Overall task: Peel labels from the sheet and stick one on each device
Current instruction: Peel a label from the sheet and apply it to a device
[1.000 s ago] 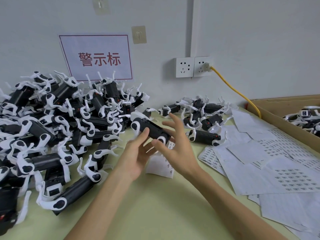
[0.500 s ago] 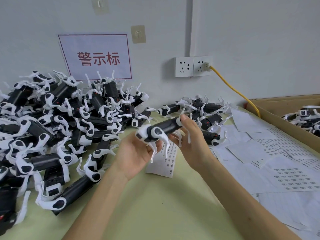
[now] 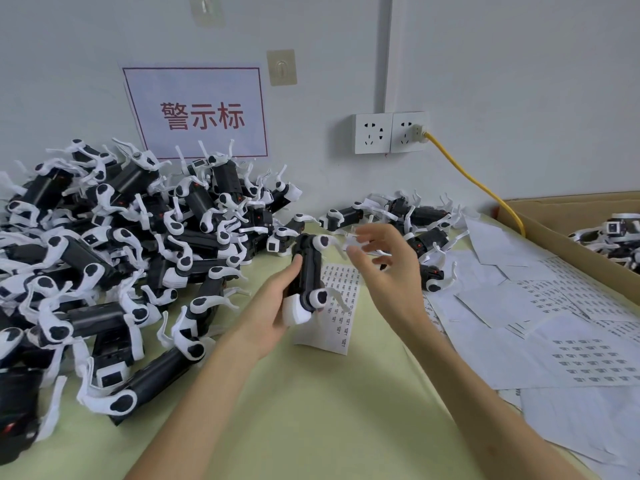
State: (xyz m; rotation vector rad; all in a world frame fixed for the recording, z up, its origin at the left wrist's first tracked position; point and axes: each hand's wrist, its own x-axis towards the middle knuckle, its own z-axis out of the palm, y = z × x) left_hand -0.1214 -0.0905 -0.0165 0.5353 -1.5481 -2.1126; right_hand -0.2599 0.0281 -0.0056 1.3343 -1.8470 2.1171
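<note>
Now turned from lying crosswise between both hands to standing nearly upright, long axis running toward the wall: one black-and-white device point(image 3: 307, 278), gripped by the left hand point(image 3: 273, 310) alone, white cap end nearest the camera. Released since half a second earlier, the right hand point(image 3: 388, 268), fingers spread and empty, just right of the device. Beneath the device on the pale green surface point(image 3: 311, 410), a label sheet point(image 3: 337, 306) with rows of small printed labels. Left of the device, a large heap of similar devices point(image 3: 121, 254); beyond it, a smaller cluster point(image 3: 408, 220). Far right of the device, a cardboard box point(image 3: 568, 220) holding more units, with loose sheets point(image 3: 554, 323) spread before it.
</note>
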